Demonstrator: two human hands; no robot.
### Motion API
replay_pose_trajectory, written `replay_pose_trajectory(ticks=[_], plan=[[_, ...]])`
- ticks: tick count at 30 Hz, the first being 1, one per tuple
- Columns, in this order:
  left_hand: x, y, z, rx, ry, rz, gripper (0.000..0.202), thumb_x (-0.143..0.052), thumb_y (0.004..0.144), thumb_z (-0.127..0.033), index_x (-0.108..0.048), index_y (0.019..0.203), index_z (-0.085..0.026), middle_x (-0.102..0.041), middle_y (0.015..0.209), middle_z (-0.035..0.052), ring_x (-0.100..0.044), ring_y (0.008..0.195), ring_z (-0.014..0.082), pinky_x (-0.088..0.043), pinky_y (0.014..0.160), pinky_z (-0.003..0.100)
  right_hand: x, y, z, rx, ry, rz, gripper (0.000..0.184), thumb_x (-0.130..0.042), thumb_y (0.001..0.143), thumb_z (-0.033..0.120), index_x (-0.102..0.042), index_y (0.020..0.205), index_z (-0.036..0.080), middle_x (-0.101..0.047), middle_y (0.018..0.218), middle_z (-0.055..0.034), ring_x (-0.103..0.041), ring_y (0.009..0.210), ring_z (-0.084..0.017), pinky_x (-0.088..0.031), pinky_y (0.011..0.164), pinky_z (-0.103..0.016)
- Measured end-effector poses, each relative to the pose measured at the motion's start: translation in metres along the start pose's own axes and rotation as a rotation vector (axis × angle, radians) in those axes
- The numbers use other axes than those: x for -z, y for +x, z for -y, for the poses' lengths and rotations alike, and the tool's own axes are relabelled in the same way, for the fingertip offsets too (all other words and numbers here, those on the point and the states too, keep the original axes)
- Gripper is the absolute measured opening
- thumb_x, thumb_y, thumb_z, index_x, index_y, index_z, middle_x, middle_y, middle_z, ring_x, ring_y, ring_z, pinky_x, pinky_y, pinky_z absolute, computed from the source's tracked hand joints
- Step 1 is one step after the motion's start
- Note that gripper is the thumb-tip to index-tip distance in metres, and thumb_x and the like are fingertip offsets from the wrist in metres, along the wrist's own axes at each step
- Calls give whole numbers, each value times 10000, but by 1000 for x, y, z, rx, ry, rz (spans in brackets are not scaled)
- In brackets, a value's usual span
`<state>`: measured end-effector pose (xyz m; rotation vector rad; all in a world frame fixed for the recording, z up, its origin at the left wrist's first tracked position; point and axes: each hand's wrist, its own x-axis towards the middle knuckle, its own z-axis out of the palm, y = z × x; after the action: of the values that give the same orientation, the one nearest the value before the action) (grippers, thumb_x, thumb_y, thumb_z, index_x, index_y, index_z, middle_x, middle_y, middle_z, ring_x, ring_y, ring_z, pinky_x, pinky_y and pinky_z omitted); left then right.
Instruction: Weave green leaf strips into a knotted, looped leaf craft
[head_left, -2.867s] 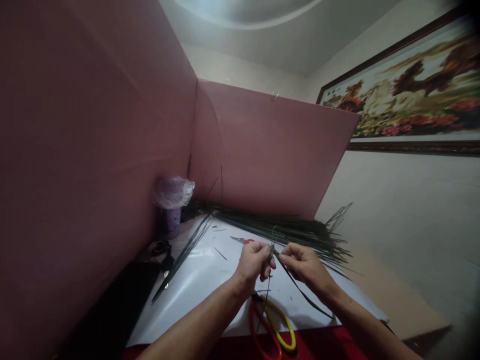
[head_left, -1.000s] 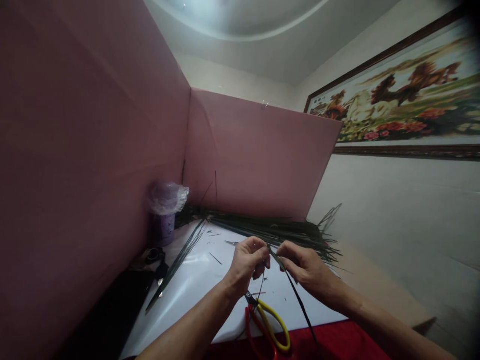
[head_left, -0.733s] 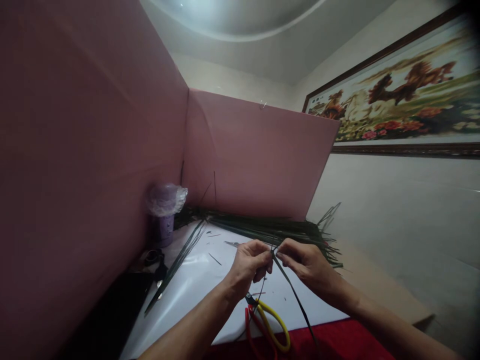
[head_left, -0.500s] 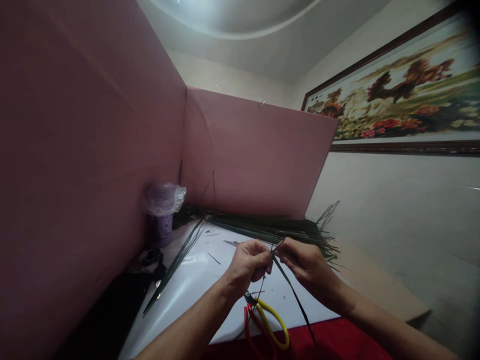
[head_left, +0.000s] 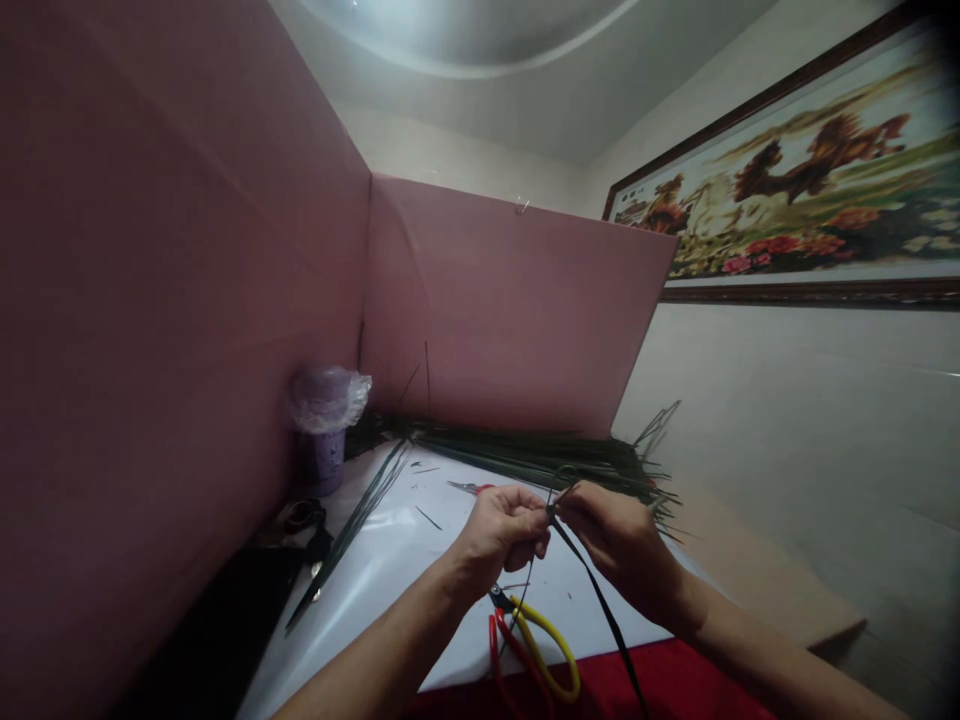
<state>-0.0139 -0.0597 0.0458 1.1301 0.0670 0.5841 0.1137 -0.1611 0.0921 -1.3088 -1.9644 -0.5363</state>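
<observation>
Red cloth (head_left: 675, 670): lying along the near edge.
Large scissors (head_left: 556, 633): resting below the hands, with red and yellow handles pointing nearward, partly over the red cloth.
Left hand (head_left: 506, 525): pinching the green strip (head_left: 600, 597) between thumb and fingers; almost unmoved over the last half second, so probably serving as anchor.
Right hand (head_left: 611, 525): pinching a thin end of the green strip; just rolled further over and brought closer to the left fingertips, suggesting finer work at the crossing than along the tail.
Green strip: held up above the white sheet (head_left: 405, 570), crossed or knotted at the fingertips (too small to tell), trailing down to the right over the red cloth.
Small scissors (head_left: 471, 488): lying beyond the left hand, with red handle newly showing; not in use.
Leaf pile (head_left: 517, 458): spread along the far edge, before the upright pink board (head_left: 517, 310).
</observation>
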Motion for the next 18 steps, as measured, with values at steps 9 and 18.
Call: replay_pose_trajectory(ticks=[9,18], plan=[[-1,1,3,-68,32,-19,284,-701,666,-336,-527,661,-112,-566,480,1,-309,283,16,-142,295,162,-4,-3,-3,-53,-18,15,171,-451,877,160,-565,750,154,-576,656,-27,-533,581,-128,-384,561,-242],[-11,-3,-2,-157,116,-157,220,-711,642,-278,-595,647,-91,-568,466,6,-322,304,19,-180,310,161,1,-2,15,-352,273,20,122,-503,860,238,-568,776,177,-609,650,5,-541,583,-117,-413,560,-217]])
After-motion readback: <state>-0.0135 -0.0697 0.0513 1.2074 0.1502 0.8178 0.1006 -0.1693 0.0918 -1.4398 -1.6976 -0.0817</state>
